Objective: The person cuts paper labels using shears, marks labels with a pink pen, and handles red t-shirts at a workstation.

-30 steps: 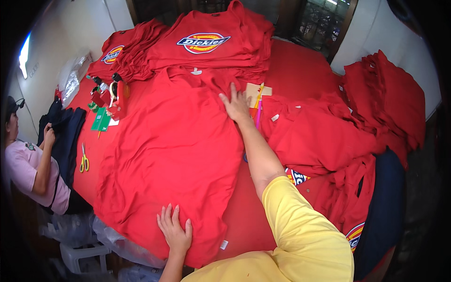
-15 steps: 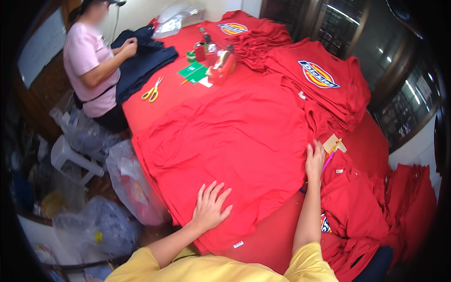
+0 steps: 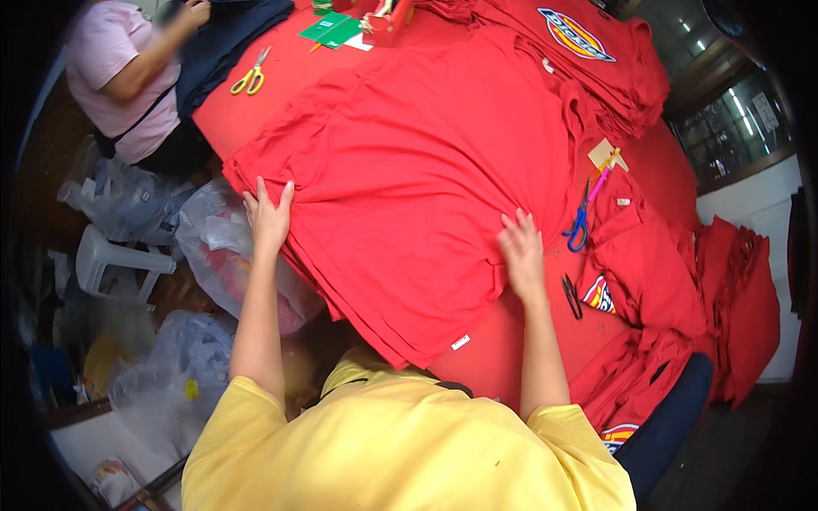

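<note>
A red shirt (image 3: 409, 187) lies spread over a stack of the same cloth, with soft folds running across it. At its left edge rests my left hand (image 3: 270, 220), thumb apart and fingers stretched over the fabric. My right hand (image 3: 523, 260) is on the shirt's right side, slightly blurred, fingers spread and a little bent. Creases run out from under both hands. A small white label (image 3: 461, 342) shows at the near edge of the stack.
Right of the stack lie blue-handled scissors (image 3: 579, 228), black snips (image 3: 572, 298) and more red shirts (image 3: 648, 272). Yellow scissors (image 3: 250, 78), a green card (image 3: 332, 31) and a red tape dispenser (image 3: 385, 25) are farther off. A co-worker (image 3: 128, 77) handles dark cloth. Plastic bags (image 3: 230, 247) and a white stool (image 3: 115, 260) stand left.
My left hand has moved left and away from me to the shirt's left edge. My right hand has shifted left onto the shirt, where the cloth is more creased. The view has tilted downward.
</note>
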`<move>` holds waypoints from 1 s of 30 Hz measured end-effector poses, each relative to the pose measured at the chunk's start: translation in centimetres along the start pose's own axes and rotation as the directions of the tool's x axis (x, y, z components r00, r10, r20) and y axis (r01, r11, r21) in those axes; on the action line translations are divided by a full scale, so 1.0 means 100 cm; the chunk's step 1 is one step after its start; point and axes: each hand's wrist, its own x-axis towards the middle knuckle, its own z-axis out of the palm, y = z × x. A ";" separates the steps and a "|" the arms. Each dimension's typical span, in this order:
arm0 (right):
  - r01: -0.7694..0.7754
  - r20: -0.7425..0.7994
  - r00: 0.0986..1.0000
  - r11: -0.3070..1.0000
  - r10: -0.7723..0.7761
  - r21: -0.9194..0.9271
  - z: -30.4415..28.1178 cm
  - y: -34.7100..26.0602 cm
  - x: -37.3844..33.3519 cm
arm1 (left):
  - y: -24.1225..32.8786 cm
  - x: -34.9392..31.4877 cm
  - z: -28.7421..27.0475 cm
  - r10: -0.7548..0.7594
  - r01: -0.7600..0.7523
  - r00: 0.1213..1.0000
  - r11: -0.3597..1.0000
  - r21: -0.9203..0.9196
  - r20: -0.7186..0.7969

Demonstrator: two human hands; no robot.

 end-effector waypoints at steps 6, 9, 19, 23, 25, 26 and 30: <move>-0.492 -0.324 0.858 0.818 0.398 -0.298 0.003 0.003 0.112 | 0.055 0.031 0.031 0.285 -0.288 0.958 0.942 0.171 0.042; -0.364 -0.310 0.903 0.913 0.297 -0.186 0.013 0.016 0.133 | 0.073 0.072 0.047 0.465 -0.466 0.885 0.884 0.023 0.032; -0.565 -0.437 0.800 0.763 0.411 -0.315 -0.003 0.022 0.090 | 0.045 0.128 0.068 -0.022 -0.086 0.990 0.692 -0.717 -0.140; -0.312 -0.484 0.873 0.832 0.061 -0.458 0.000 -0.020 0.067 | 0.025 0.089 0.060 0.040 -0.051 0.999 0.537 -0.842 -0.035; 0.082 -0.209 0.966 0.950 -0.150 -0.302 -0.008 -0.115 0.006 | 0.030 0.033 0.037 0.262 -0.263 0.961 0.747 -0.611 -0.093; 0.298 0.020 0.952 0.909 -0.305 -0.292 0.019 -0.128 -0.031 | 0.039 0.006 0.031 0.413 -0.395 0.909 0.802 -0.448 -0.062; 0.296 0.055 0.952 0.953 -0.300 0.062 0.039 -0.163 -0.091 | 0.039 -0.040 0.017 0.616 -0.617 0.787 0.786 -0.030 -0.046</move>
